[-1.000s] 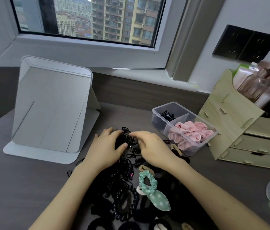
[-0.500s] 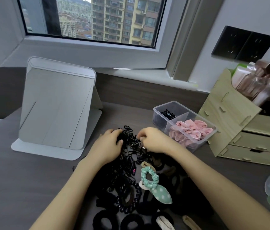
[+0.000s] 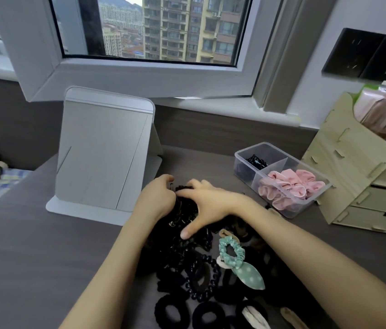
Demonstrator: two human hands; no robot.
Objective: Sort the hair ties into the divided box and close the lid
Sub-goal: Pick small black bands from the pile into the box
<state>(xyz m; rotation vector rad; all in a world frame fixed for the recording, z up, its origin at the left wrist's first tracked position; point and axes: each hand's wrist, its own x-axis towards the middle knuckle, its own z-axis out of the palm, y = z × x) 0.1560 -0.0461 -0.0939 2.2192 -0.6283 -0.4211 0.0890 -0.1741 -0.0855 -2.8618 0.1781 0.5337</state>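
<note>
Right now both of your hands sit on the far end of the heap of hair ties (image 3: 187,255), just above the middle of the frame. Your left hand (image 3: 157,200) curls its fingers down over the thin black ties at the top of the heap, and your right hand (image 3: 207,205) lies across them from the other side, thumb spread toward the lower part of the pile. The two hands close toward each other around one dark bunch, which reads as gathering the thin ties together so they can be lifted as a clump rather than one at a time. Whether either hand has a firm hold yet, you cannot tell; the fingertips are buried in the black tangle.

The divided box (image 3: 279,179) stands open at the right of centre, near the heap and within easy reach of your right hand. Its far compartment holds a few thin black ties, its near compartment the pink scrunchies (image 3: 291,187), so like goes with like, and the bunch under your hands most likely belongs in the far one.

Most of the sorting is left: thick black bands, a beaded tie and a green scrunchie (image 3: 234,255) with a dotted tail lie loose toward the bottom of the frame. A lid cannot be made out with any certainty.
</note>
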